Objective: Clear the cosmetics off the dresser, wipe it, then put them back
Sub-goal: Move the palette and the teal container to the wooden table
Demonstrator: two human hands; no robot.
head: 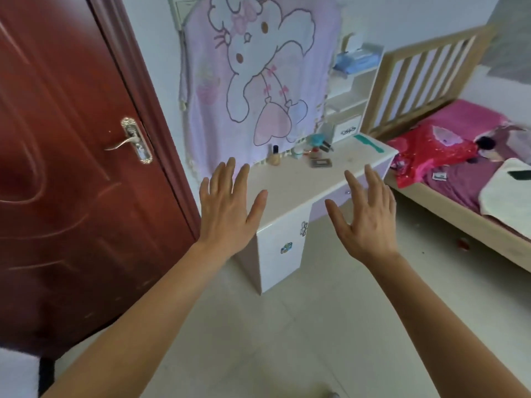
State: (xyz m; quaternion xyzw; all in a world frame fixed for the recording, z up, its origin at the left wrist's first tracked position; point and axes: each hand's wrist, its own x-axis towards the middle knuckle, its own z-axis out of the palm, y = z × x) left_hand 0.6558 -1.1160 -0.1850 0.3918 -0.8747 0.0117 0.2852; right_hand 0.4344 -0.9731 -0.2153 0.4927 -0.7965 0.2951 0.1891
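Note:
A white dresser (290, 191) stands against the wall ahead. Cosmetics cluster at its back: a beige foundation bottle (274, 157) with a dark cap, a flat compact (321, 162), a small white-and-teal jar (298, 152), a teal item (317, 139) and dark lipstick tubes (326, 145). A teal comb (368, 143) lies at the far right end. My left hand (230, 208) is raised in front of the dresser's left end, fingers spread, holding nothing. My right hand (363, 216) is raised before its front edge, also spread and holding nothing.
A dark red door (71, 168) with a metal handle (130, 140) stands at the left. A pink cartoon blanket (258, 76) hangs over the dresser's mirror. White shelves (355, 90) sit at the dresser's right. A wooden bed (459, 173) with pink bedding lies at the right. Pale tiled floor lies below.

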